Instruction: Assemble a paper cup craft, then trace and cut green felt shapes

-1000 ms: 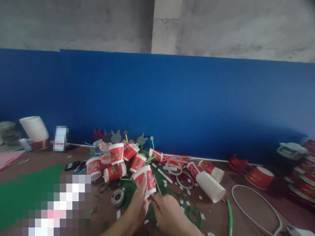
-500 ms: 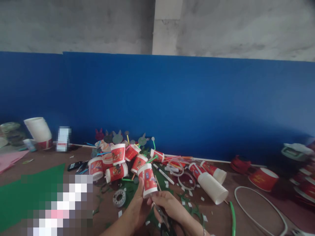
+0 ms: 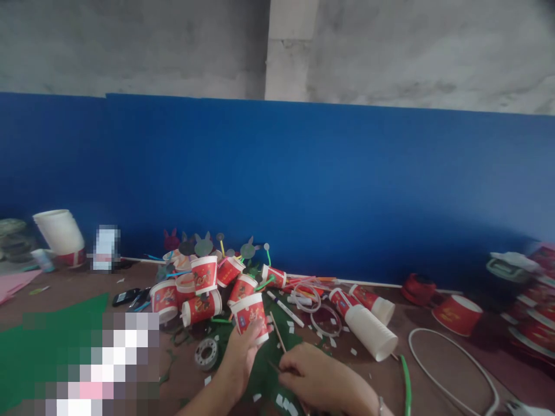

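Note:
My left hand [image 3: 243, 358] is wrapped round a red and white paper cup [image 3: 250, 315], which is tilted with its wide rim up. Just to the right, my right hand [image 3: 318, 370] is closed with its back to me. A dark scissors blade [image 3: 274, 366] pokes out left of its fingers; the handles are hidden. A thin wooden stick [image 3: 278, 329] slants on the table just beyond the right hand. White paper scraps [image 3: 286, 404] and green sheet pieces lie below the hands. A roll of clear tape [image 3: 206, 353] is left of my left hand.
Red paper cups [image 3: 202, 307] with straws and paper animal heads are heaped beyond my hands. To the right lie a marker [image 3: 285, 308], stacked white-bottomed cups [image 3: 372, 332], a white hoop [image 3: 455, 346] and a green tube [image 3: 405, 384]. A blue partition [image 3: 277, 185] stands behind the table.
The cup in my left hand has moved slightly left and turned to another tilt. My right hand has drawn away from the cup, down and right, and its back now covers most of the scissors.

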Action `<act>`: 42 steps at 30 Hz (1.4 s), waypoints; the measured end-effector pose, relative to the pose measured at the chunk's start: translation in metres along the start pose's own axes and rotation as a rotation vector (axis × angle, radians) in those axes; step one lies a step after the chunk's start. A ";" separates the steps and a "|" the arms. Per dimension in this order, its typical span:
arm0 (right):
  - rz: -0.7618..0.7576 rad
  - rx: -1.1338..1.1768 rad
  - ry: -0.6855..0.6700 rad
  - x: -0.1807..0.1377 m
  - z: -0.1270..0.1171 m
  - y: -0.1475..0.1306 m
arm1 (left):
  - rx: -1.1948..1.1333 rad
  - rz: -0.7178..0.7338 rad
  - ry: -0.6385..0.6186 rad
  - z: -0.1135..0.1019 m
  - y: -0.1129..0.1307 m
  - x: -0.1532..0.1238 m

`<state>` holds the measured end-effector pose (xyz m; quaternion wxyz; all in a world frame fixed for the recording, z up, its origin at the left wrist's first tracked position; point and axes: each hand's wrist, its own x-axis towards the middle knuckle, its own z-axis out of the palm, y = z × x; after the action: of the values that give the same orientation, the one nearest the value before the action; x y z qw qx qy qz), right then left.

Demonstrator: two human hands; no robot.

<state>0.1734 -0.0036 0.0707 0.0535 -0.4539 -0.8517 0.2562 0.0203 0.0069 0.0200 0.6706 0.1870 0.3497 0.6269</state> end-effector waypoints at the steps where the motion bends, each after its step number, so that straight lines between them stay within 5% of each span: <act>1: 0.011 -0.026 0.003 -0.002 -0.006 0.005 | 0.054 0.051 0.008 0.000 0.002 0.001; 5: 0.252 -0.213 0.143 0.001 -0.023 0.030 | 0.316 0.266 0.026 -0.004 0.004 0.000; 9: 0.497 -0.357 0.246 0.012 -0.023 0.039 | 0.384 0.394 -0.151 -0.012 -0.006 -0.002; 12: 0.446 -0.367 0.312 0.020 -0.009 0.031 | 0.436 0.469 -0.201 -0.020 -0.018 0.002; 15: 0.434 -0.317 0.116 0.026 0.012 0.023 | 0.483 0.496 -0.223 -0.027 -0.025 0.007; 18: 0.461 -0.295 0.131 0.030 0.024 0.024 | 0.523 0.549 -0.232 -0.031 -0.027 0.011; 23: 0.415 0.010 0.181 0.021 -0.006 0.035 | 0.554 0.674 -0.148 -0.026 -0.022 0.010; 28: 0.094 0.744 0.548 -0.023 -0.051 0.025 | 0.486 0.580 -0.196 -0.017 -0.018 0.002; 30: -0.090 0.816 0.757 -0.039 -0.054 0.014 | 0.455 0.551 -0.224 -0.016 -0.018 -0.001; 34: -0.321 0.432 0.854 -0.042 -0.035 -0.010 | 0.502 0.596 -0.249 -0.019 -0.020 -0.003; 42: -0.463 -0.033 0.684 -0.017 -0.013 -0.021 | 0.569 0.655 -0.240 -0.009 -0.011 -0.007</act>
<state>0.1714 -0.0221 0.0945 0.3824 -0.3101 -0.8684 0.0582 0.0219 -0.0035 0.0082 0.3946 0.5361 0.3501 0.6590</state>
